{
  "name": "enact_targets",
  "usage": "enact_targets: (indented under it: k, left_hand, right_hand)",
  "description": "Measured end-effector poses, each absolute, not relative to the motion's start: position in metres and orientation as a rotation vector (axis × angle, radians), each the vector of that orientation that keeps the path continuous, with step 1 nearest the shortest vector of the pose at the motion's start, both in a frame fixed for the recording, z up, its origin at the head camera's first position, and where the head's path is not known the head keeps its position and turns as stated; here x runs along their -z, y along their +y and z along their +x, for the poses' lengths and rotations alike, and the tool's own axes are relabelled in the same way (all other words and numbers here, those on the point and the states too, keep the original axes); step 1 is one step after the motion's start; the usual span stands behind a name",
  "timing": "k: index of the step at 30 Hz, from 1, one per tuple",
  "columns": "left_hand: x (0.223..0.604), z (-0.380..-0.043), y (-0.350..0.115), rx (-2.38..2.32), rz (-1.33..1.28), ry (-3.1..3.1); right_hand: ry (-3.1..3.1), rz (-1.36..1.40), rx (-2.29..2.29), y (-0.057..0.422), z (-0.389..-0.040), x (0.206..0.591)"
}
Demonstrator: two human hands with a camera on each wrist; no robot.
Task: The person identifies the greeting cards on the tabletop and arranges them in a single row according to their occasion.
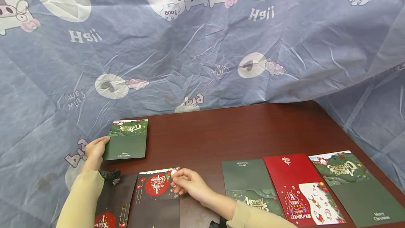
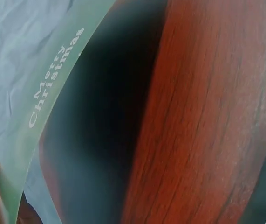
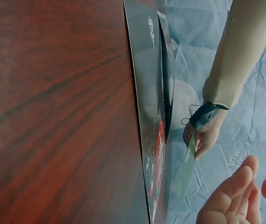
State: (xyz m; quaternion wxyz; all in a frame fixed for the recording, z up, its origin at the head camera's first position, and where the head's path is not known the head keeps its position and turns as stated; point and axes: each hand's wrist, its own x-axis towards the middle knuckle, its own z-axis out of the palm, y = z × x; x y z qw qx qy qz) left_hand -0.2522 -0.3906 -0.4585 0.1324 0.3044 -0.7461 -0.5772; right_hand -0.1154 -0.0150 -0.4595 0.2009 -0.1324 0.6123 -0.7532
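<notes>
At the far left of the table, my left hand (image 1: 96, 150) pinches the left edge of an unfolded green Christmas card (image 1: 128, 146). In the left wrist view that card (image 2: 46, 100) stands tilted above the table, thumb on one face and fingers behind. My right hand (image 1: 192, 185) hovers over the upper right corner of a dark card with a red circle (image 1: 158, 207). Its fingers are loosely bent, and the right wrist view shows the thumb apart from the fingers (image 3: 233, 196), nothing between them. Another dark card (image 1: 110, 196) lies left of it, partly under my left forearm.
On the right of the brown table (image 1: 202, 133) lie a green card (image 1: 238, 177), a red card (image 1: 292, 171) and a second green card (image 1: 364, 196), side by side. A blue-grey printed cloth (image 1: 196, 55) hangs behind the table and along its sides.
</notes>
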Motion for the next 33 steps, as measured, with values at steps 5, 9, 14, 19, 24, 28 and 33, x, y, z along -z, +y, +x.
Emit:
enact_targets:
  k: [5, 9, 14, 19, 24, 28, 33]
  left_hand:
    - [0.463, -0.252, -0.392, 1.638, 0.889, -2.210]
    - [0.466, -0.252, -0.394, 1.616, 0.911, -2.221]
    - [0.468, -0.254, -0.393, 1.626, 0.903, -2.219]
    - [0.468, -0.260, -0.389, 1.581, 0.911, -2.231]
    - [0.467, -0.267, -0.386, 1.473, 0.890, -2.271]
    - [0.464, -0.271, -0.385, 1.431, 0.903, -2.284]
    - [0.461, -0.272, -0.387, 1.448, 0.949, -2.244]
  right_hand:
    - [1.693, -0.368, 2.108, -0.011, -0.111, 0.461]
    - [1.672, -0.395, 2.097, -0.007, -0.107, 0.462]
    - [1.684, -0.423, 2.092, -0.005, -0.105, 0.464]
    - [1.672, -0.438, 2.084, -0.003, -0.102, 0.466]
    - [1.665, -0.430, 2.087, 0.001, -0.100, 0.467]
    - [1.679, -0.396, 2.093, 0.003, -0.099, 0.470]
    - [1.703, -0.367, 2.099, 0.004, -0.099, 0.473]
